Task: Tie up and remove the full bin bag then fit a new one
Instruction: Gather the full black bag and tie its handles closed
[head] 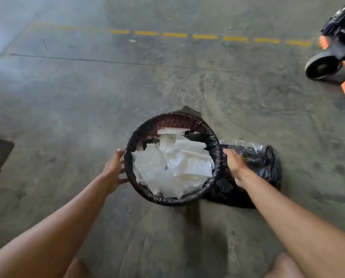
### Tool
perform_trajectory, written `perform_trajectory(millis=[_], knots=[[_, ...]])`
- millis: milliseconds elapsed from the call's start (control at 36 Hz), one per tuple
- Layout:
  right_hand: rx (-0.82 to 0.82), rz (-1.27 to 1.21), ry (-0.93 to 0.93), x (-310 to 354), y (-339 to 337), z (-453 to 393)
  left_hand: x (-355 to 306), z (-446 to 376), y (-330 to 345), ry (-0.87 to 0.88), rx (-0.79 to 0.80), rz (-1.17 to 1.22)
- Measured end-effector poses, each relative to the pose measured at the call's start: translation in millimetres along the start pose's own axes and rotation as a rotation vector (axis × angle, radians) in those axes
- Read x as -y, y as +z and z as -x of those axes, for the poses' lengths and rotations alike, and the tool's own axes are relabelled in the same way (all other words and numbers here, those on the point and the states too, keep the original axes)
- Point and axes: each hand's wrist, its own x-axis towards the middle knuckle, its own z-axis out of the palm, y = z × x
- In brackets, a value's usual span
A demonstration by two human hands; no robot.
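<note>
Clearly nothing is tied yet, and most of the risk sits at the rim of the bin (187,117), which I take as the landmark. To the left of the bin, the left hand (113,171) lies against the outside of the rim with its fingers spread; they touch the folded-over black plastic but I cannot tell whether they have pinched any of it. Inside the bin, the full bin bag (168,199) is rolled tightly over the whole rim, and white scraps (167,165) of paper or plastic are heaped close to the top. If one side of the film is peeled up ahead of the other, the mouth could tilt and loose scraps could slide over the edge onto the concrete floor (87,97). Thin film stretched over a woven rim may also snag and tear if it is pulled rather than unrolled. On the right of the bin, the right hand (235,164) curls over the rim, fingers seemingly hooked on the bag's edge. Just beside the bin on that side, touching it, lies a black bag bundle (266,163), probably the fresh liners; lifting the full bag out that way could drag across it. Far right of the bin stands a wheeled orange-and-black machine (334,57), well apart.
</note>
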Motion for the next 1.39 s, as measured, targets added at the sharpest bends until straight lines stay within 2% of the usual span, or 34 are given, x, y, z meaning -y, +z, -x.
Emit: perform_trajectory(millis=[56,139,361,500,611,722,833,889,972,1111,1139,1194,1222,1278,1333,1389], knots=[[0.193,-0.187,0.133,-5.3,4.2,-10.9,3.2,-11.9,1.8,-0.049,0.099,0.008],[0.36,-0.236,0.176,-6.8,5.4,-28.8,-2.3,-27.5,-1.4,-0.04,0.144,-0.042],[0.328,-0.227,0.133,-11.9,-1.5,-44.5,-9.0,-47.9,-14.0,0.115,0.102,0.039],[0.161,-0.246,0.076,-7.4,-6.8,-42.3,-12.6,-43.0,-9.7,0.245,-0.035,0.089],[0.098,-0.382,-0.014,-2.0,-15.4,-39.1,-16.1,-37.1,-10.8,0.374,-0.105,0.15],[0.104,-0.454,-0.041,-2.1,-18.9,-26.8,-20.5,-26.4,-12.3,0.396,-0.068,0.223],[0.145,-0.493,-0.059,3.4,-22.0,-12.2,-32.4,-18.5,-13.4,0.367,0.069,0.29],[0.198,-0.464,-0.103,8.0,-22.4,-6.2,-40.4,-17.9,-14.8,0.38,0.109,0.258],[0.211,-0.314,-0.17,12.3,-18.2,0.0,-49.5,-19.8,-13.5,0.396,0.042,0.049],[-0.037,0.32,-0.43,26.2,0.5,1.8,-61.3,-21.5,3.7,0.437,-0.053,-0.336],[-0.104,0.39,-0.477,31.2,5.6,0.9,-63.4,-23.1,7.5,0.462,-0.087,-0.381],[-0.197,0.357,-0.538,41.7,12.9,-2.4,-69.1,-24.7,14.9,0.555,-0.122,-0.403],[-0.202,0.281,-0.557,47.6,14.1,-4.0,-73.0,-24.0,18.6,0.61,-0.102,-0.337],[-0.12,0.064,-0.561,58.8,10.4,-5.3,-82.9,-19.7,20.4,0.676,0.043,-0.042],[-0.02,-0.189,-0.544,63.6,-1.1,-3.4,-90.8,-13.7,12.1,0.652,0.227,0.243],[-0.029,-0.28,-0.56,59.3,-15.7,-3.9,-88.7,-10.0,-2.2,0.551,0.363,0.392]])
